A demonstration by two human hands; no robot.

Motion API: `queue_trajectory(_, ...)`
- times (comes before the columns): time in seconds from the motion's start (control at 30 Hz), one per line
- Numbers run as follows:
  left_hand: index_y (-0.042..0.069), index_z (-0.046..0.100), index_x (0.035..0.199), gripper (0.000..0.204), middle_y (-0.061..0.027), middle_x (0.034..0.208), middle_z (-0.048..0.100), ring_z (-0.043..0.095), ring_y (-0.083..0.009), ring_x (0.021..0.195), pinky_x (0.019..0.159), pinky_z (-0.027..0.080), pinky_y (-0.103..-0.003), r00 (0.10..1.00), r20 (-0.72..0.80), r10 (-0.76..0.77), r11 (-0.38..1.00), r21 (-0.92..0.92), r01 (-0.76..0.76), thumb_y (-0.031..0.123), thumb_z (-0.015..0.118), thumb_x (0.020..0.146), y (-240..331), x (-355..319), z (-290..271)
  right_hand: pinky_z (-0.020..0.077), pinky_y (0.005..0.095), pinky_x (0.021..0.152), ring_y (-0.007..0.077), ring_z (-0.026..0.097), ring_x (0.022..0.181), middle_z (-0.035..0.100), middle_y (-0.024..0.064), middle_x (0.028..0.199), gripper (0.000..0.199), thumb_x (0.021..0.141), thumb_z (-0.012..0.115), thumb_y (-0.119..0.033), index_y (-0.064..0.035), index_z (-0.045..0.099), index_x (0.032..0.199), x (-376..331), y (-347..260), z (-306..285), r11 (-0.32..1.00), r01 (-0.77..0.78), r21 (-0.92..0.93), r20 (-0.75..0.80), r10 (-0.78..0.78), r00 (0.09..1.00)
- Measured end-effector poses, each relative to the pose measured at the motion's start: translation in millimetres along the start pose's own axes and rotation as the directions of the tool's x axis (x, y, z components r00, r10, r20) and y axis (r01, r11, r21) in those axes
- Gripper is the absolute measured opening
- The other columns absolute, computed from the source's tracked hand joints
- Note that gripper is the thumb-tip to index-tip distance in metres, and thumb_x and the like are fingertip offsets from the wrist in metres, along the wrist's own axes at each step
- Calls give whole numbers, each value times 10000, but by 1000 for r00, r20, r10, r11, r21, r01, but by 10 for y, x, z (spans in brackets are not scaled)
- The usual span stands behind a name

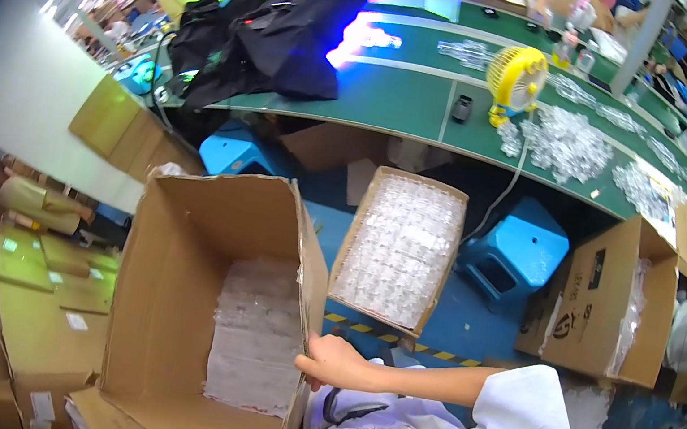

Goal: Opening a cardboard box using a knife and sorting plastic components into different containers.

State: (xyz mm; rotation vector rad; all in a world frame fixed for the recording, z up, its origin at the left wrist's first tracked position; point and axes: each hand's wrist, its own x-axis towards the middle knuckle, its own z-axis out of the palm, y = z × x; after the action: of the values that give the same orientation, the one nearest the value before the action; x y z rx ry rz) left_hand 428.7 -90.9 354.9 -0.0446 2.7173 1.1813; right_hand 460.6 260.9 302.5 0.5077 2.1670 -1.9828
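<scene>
Green workbenches [399,97] with a yellow fan [515,75] run behind a blue floor crowded with cartons. One hand [333,361] grips the right wall of the open box [169,276], fingers curled over its edge. Stacked clear trays [258,337] sit inside; which hand it is, I cannot tell.

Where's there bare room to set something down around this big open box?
Bare blue floor lies between the tray-filled box and the blue stool. The green bench is bare beside the yellow fan. Its right end is crowded with clear plastic parts.
</scene>
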Motion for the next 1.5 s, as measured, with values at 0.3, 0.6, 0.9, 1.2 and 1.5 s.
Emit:
queue_trajectory(0.3, -91, 526, 755, 270, -64, 584, 536, 461, -123, 483, 420, 386, -255, 977, -205, -64, 994, -98, 44, 168, 601, 752, 103, -591, 161, 446, 321, 642, 212, 580, 647, 594, 60, 608, 507, 679, 510, -579, -96, 625, 779, 602, 64, -840, 920, -3, -391, 79, 37, 996)
queue_trajectory(0.6, -99, 553, 837, 256, -113, 700, 596, 527, -171, 589, 537, 428, -299, 989, -113, -93, 965, 233, 118, 136, 582, 739, 376, -398, 129, 480, 358, 624, 278, 601, 709, 603, 155, 779, 172, 605, 579, -199, -47, 616, 677, 2701, -68, -1242, 570, -29, -821, -322, -420, 849)
queue_trajectory(0.9, -82, 580, 873, 254, -91, 706, 610, 534, -178, 594, 531, 426, -286, 954, -44, 296, 928, 250, -276, 106, 612, 705, 228, 684, -189, 472, 353, 558, 257, 597, 688, 605, 119, 703, 93, 618, 549, -95, -56, 623, 660, 1584, -997, -1072, 419, 334, -844, -17, -644, 765)
queue_trajectory(1.2, -74, 585, 884, 263, -79, 702, 610, 530, -180, 581, 526, 426, -275, 828, 177, 533, 842, -12, -539, 105, 625, 696, 1505, 1003, 366, 465, 366, 596, 295, 579, 733, 595, 163, 748, 121, 581, 548, -66, -22, 610, 674, -565, -1136, -2138, 526, 3, -851, -321, -523, 790)
queue_trajectory(1.5, -67, 590, 895, 274, -67, 698, 610, 525, -182, 567, 521, 426, -263, 742, 274, 612, 790, -251, -559, 105, 638, 688, 2414, 1108, 721, 458, 391, 599, 336, 566, 680, 574, 182, 676, 115, 616, 560, -124, -16, 589, 640, -2289, -66, -2010, 691, -462, -556, -790, -268, 551)
